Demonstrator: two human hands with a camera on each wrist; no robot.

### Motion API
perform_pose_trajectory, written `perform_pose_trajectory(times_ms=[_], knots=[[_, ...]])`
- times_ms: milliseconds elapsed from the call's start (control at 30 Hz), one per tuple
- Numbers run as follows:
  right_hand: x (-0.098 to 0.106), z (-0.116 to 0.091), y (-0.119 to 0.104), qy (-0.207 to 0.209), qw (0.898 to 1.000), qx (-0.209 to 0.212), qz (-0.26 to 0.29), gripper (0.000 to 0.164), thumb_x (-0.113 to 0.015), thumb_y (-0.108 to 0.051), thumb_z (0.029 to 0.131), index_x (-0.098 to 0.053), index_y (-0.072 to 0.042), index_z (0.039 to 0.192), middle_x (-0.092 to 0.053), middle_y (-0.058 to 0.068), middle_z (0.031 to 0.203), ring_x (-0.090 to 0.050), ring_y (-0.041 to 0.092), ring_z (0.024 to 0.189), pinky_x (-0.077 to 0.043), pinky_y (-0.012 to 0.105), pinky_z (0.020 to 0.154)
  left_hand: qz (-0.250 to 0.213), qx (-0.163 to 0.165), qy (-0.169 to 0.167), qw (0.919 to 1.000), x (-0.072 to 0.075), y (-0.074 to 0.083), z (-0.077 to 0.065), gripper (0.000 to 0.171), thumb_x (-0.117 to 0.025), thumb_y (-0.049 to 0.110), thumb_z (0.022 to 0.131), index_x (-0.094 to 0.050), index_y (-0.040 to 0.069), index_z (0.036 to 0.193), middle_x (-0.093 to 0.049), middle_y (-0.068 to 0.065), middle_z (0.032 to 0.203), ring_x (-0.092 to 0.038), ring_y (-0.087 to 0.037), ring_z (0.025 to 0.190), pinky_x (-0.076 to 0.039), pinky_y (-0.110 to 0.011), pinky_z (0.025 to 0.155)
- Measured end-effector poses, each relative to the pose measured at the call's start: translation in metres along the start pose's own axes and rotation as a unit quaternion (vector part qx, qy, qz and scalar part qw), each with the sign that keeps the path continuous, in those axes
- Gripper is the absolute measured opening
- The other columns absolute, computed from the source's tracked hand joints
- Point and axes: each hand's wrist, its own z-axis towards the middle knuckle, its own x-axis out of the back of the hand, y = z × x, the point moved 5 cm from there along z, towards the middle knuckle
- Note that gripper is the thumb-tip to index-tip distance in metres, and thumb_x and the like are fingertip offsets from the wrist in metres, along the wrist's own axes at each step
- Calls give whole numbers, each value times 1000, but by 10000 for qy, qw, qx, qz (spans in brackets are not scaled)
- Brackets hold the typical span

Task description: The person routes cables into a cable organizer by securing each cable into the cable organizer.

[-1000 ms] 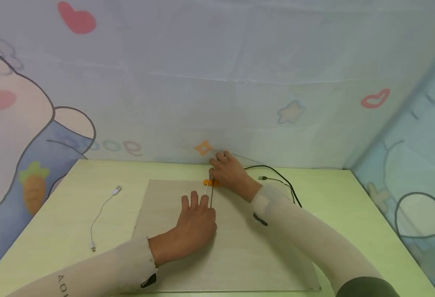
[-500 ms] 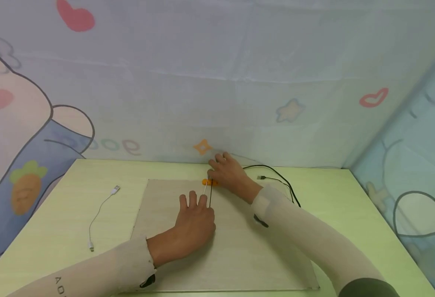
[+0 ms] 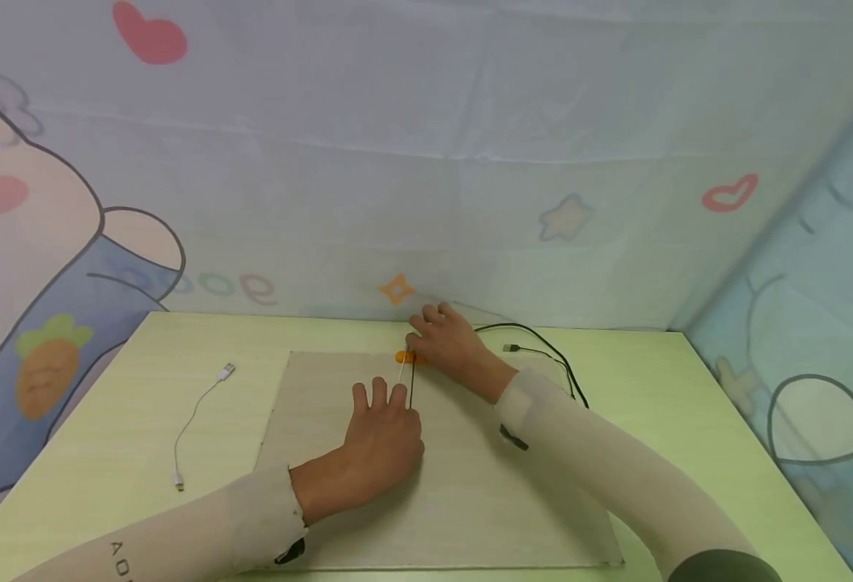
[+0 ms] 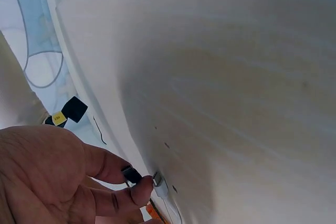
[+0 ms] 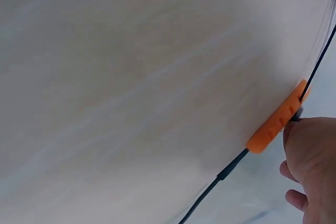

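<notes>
My left hand (image 3: 371, 449) is over the board (image 3: 499, 485). In the left wrist view its thumb and finger pinch a small black plug (image 4: 131, 174), and a white USB plug (image 4: 159, 184) lies on the board by the fingertips. Ahead of it, my right hand (image 3: 449, 339) is at the orange cable clip (image 5: 275, 121), which it partly covers. Its fingertips pinch a short dark piece of black cable (image 5: 297, 114) beside the clip; the grip itself is partly hidden. A thin black cable (image 3: 411, 384) and a white cable (image 3: 401, 372) run between the hands.
On the table's left lies a short white USB cable (image 3: 196, 412). Behind my right forearm are a thick black cable (image 3: 535, 331) and a black USB plug (image 3: 511, 347). A printed cloth (image 3: 310, 202) hangs along the table's back edge.
</notes>
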Motion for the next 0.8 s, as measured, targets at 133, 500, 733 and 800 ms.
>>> perform_pose_trajectory(times_ms=[133, 500, 733, 800], knots=[[-5, -4, 5, 51, 9999, -61, 71, 23, -77, -24, 108, -74, -23, 130, -69, -2, 134, -63, 22, 118, -54, 38, 105, -13, 9, 16, 10000, -1, 1, 0, 30, -81, 30, 101, -76, 7, 82, -59, -12, 105, -51, -41, 121, -38, -64, 106], [-7, -10, 9, 117, 9986, -357, 363, 35, -73, -16, 110, -62, -19, 144, -69, 3, 131, -67, 24, 118, -59, 38, 100, -469, 203, -135, 9986, 1, -5, -2, 25, -72, 27, 106, -72, 6, 93, -58, -12, 105, -48, -38, 112, -38, -65, 103], [2, 5, -1, 189, 9898, -775, 1178, 45, -64, -8, 114, -51, -13, 158, -70, 7, 145, -66, 30, 129, -57, 46, 113, -776, 281, 61, 9966, 5, -16, -16, 26, -71, 28, 107, -67, 4, 97, -59, -15, 103, -50, -40, 109, -38, -64, 98], [6, 11, -5, 269, 9879, -779, 1311, 45, -63, -7, 115, -50, -12, 158, -70, 8, 147, -66, 31, 131, -56, 47, 114, -833, 336, 99, 9959, 5, -20, -21, 26, -70, 28, 108, -66, 3, 98, -59, -15, 103, -51, -42, 111, -38, -65, 99]])
